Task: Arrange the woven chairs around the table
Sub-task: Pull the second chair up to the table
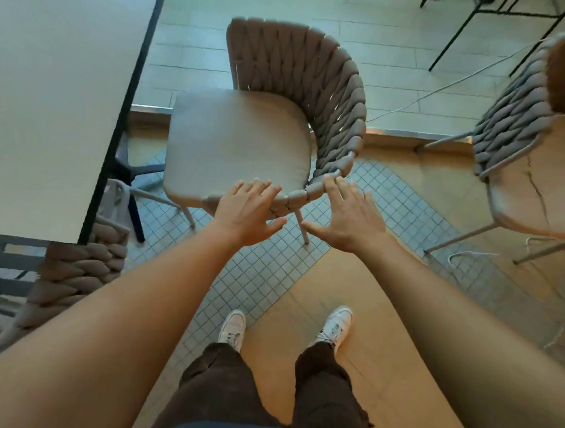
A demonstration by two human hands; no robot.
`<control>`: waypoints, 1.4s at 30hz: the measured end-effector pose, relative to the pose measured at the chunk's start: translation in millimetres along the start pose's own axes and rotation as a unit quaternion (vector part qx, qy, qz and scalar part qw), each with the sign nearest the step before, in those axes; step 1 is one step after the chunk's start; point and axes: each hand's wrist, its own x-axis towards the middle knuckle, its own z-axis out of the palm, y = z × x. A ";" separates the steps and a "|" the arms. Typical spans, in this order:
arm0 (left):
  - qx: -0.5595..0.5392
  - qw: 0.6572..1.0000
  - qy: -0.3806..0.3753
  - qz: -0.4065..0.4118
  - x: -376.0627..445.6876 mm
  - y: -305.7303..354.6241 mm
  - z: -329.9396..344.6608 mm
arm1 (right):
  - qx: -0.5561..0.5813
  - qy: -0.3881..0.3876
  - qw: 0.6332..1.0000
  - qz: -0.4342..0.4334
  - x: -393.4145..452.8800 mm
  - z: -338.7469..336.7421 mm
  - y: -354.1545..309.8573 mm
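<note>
Looking down from the head camera, both hands are seen spread wide, nothing gripped. The left hand [247, 210] is laid on the chair [242, 139] rim, the right hand [346, 217] just beside it. The table [52, 87] sits further left.

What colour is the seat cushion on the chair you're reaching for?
Greyish beige, plain with no pattern; the seat cushion shows clearly in the head view.

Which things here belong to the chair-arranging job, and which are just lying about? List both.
Job: centre woven chair; right woven chair; third woven chair by the table corner; table; left hand; right hand.

Lying about: loose white cord; black metal frames.
</note>
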 end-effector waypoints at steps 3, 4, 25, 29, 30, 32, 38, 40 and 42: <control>-0.006 0.999 -0.006 -0.041 16.1 22.1 10.9 | -0.017 -0.012 0.999 -0.042 23.2 0.7 27.3; -0.005 0.999 -0.011 -0.049 20.1 29.2 14.7 | -0.023 -0.017 0.998 -0.057 29.4 1.3 35.5; -0.041 0.986 -0.061 -0.152 105.7 51.4 73.5 | -0.083 -0.086 0.963 -0.243 168.8 23.6 88.8; -0.039 0.984 -0.088 -0.150 123.9 51.8 86.4 | -0.150 -0.103 0.938 -0.295 194.4 28.8 101.6; -0.040 0.982 -0.099 -0.155 128.7 52.2 90.1 | -0.165 -0.104 0.929 -0.313 200.4 30.2 104.0; -0.041 0.977 -0.125 -0.170 140.1 52.5 96.2 | -0.196 -0.104 0.909 -0.354 212.9 33.6 107.4; -0.008 0.972 -0.134 -0.192 158.5 46.7 108.5 | -0.241 -0.118 0.862 -0.430 243.8 38.5 101.6; 0.013 0.977 -0.111 -0.180 155.6 43.1 112.6 | -0.247 -0.106 0.843 -0.466 248.7 42.3 99.8; 0.021 0.982 -0.095 -0.163 154.6 39.9 112.5 | -0.244 -0.096 0.833 -0.488 251.2 43.6 100.3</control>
